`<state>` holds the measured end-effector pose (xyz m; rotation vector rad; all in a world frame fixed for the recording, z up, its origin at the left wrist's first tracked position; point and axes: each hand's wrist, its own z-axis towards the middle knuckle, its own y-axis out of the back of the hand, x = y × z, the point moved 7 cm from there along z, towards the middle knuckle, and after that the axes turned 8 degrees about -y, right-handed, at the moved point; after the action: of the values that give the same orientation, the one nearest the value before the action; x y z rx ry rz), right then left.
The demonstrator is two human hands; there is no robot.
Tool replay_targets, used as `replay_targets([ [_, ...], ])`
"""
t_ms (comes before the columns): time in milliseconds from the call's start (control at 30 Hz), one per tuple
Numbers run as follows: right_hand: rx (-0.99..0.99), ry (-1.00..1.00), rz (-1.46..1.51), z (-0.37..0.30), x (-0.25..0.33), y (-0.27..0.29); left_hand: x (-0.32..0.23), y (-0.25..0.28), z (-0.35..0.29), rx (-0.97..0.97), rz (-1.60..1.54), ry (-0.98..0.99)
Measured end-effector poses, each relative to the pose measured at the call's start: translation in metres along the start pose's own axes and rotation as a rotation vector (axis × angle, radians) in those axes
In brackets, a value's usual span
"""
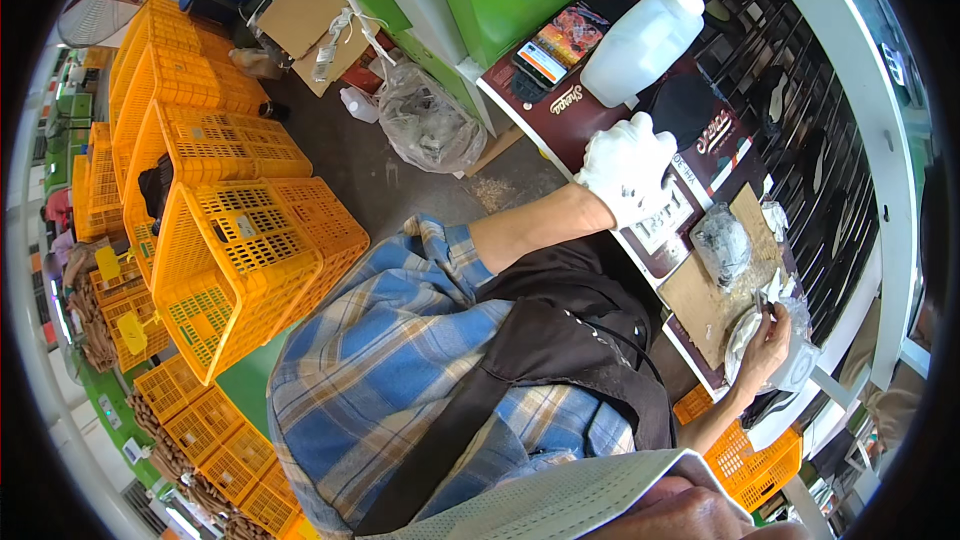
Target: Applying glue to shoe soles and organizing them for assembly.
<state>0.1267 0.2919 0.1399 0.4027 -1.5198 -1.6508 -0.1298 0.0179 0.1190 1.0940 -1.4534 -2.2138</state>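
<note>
Right hand [768, 340] — fingers [775, 312] pinch a clear bag [790, 355].

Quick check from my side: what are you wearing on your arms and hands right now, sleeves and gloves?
The left hand wears a white knitted glove that ends at the wrist. The left sleeve, blue, white and tan plaid, is rolled up, leaving the forearm uncovered. The right hand has no glove, and no sleeve shows on the right forearm. No watch or rings are visible.

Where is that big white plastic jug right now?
In the head view, the white plastic jug lies at the upper right on the dark worktop, just beyond the gloved left hand.
</note>
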Motion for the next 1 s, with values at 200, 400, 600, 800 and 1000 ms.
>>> replay_targets([
  [200,-0.039,-0.095,0.063,-0.004,-0.03,0.009,0.003,-0.005,0.0,-0.041,0.056,0.012],
  [400,-0.185,-0.262,0.141,-0.029,-0.087,0.043,-0.006,0.005,0.004,-0.176,0.14,-0.108],
  [600,-0.267,-0.4,0.16,-0.045,-0.127,0.042,-0.015,0.024,0.016,-0.175,0.101,-0.095],
  [800,-0.249,-0.281,-0.082,-0.042,-0.116,0.017,-0.034,0.046,0.018,-0.371,-0.103,-0.169],
  [1000,-0.165,-0.332,-0.17,-0.038,-0.115,0.003,-0.087,-0.009,-0.021,-0.343,-0.439,-0.347],
])
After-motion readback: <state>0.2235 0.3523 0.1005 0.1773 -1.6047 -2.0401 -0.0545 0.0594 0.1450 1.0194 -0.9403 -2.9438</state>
